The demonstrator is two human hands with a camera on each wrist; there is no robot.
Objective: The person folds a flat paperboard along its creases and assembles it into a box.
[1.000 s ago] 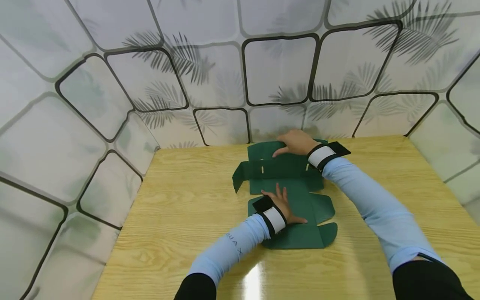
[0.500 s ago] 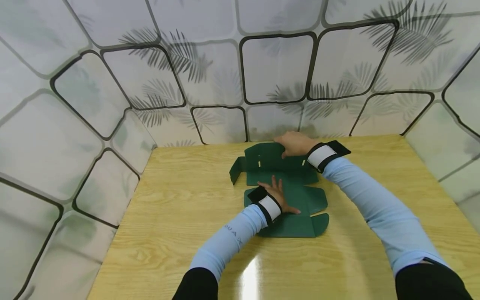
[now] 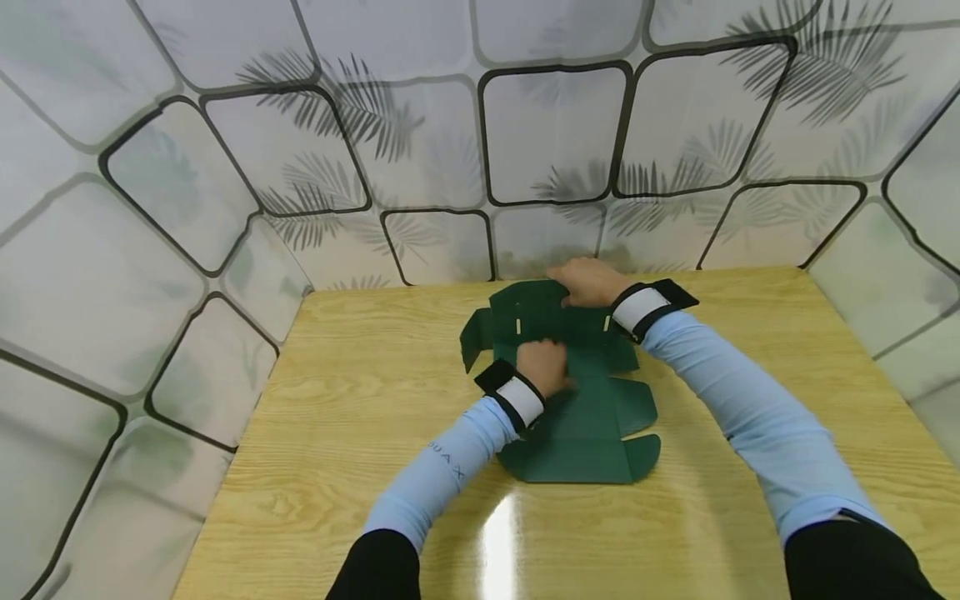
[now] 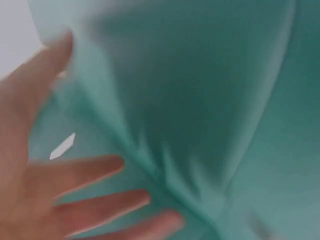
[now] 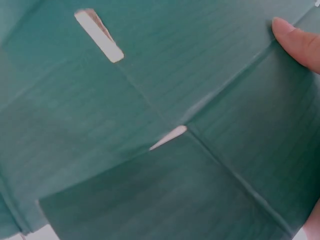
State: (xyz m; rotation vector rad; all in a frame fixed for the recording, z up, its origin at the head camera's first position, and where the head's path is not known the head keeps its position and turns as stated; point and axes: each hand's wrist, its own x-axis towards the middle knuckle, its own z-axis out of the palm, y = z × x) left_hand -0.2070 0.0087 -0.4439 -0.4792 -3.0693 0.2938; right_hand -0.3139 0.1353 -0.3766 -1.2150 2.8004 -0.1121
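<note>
Across the tabletop (image 3: 360,400) lies the green cardboard (image 3: 588,417), folding seemingly just begun: the right hand (image 3: 591,282) pinches the far panel (image 3: 528,304), apparently tipped up, the left hand (image 3: 543,367) spreads its fingers, gripping nothing, over the middle, and the near flaps (image 3: 642,457) still lie unfolded.

Wood-grain table (image 3: 360,375), leaf-printed backdrop (image 3: 555,133)

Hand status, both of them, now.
Left hand: open, holding nothing.
Right hand: closed, holding the unfolded green cardboard box by its far flap.
</note>
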